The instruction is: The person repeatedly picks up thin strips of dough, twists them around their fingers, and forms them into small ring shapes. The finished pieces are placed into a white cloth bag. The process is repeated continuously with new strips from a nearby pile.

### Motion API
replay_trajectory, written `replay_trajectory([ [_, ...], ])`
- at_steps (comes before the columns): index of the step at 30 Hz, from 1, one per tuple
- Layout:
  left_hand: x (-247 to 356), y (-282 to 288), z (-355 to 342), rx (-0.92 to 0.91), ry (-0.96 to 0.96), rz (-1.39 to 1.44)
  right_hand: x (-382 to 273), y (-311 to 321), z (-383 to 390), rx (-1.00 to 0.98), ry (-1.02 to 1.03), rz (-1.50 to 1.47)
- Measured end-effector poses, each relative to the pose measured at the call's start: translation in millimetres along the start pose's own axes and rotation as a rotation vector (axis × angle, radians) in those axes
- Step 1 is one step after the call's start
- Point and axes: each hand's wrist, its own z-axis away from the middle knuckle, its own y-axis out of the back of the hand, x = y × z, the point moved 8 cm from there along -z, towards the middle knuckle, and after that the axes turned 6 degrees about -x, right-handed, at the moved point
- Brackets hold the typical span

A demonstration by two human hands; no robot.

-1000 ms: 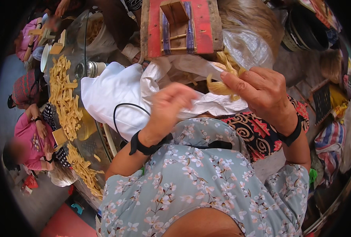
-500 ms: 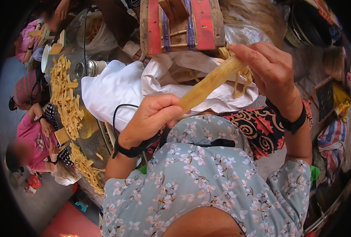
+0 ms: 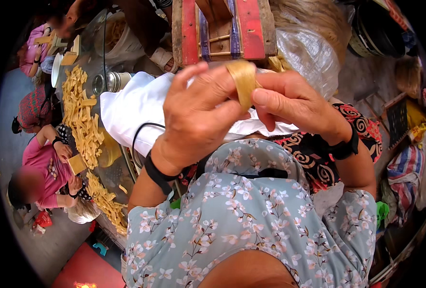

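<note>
Two hands met on one tan strip (image 3: pixel 243 81), held up close before the chest with its long axis running almost straight up and down. Left hand (image 3: pixel 198 120) and right hand (image 3: pixel 294 103) pinched it from opposite sides, fingers closed narrowly, above a white cloth (image 3: pixel 131 110) and a red wooden frame (image 3: pixel 222 29).

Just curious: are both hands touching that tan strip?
Touching. The head view shows the left hand and right hand both pinching the tan strip between fingertips.

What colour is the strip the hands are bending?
The strip is pale yellow-tan, like dried straw. The head view shows it best, pinched between both hands.
</note>
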Motion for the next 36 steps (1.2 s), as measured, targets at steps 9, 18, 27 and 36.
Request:
replay_trajectory([
  [9, 15, -23, 10, -0.04, 0.018, 0.003, 53, -6, 16, 0.13, -0.236, -0.428],
  [18, 5, -4, 28, 0.277, 0.166, -0.122, 40, -3, 10, 0.103, -0.041, -0.736],
  [27, 10, -15, 26, 0.094, 0.184, -0.058, 47, 7, 5, 0.336, 0.076, -0.42],
  [36, -32, -77, 68, -0.135, 1.023, 1.267, 46, -9, 7, 0.237, 0.034, -0.554],
])
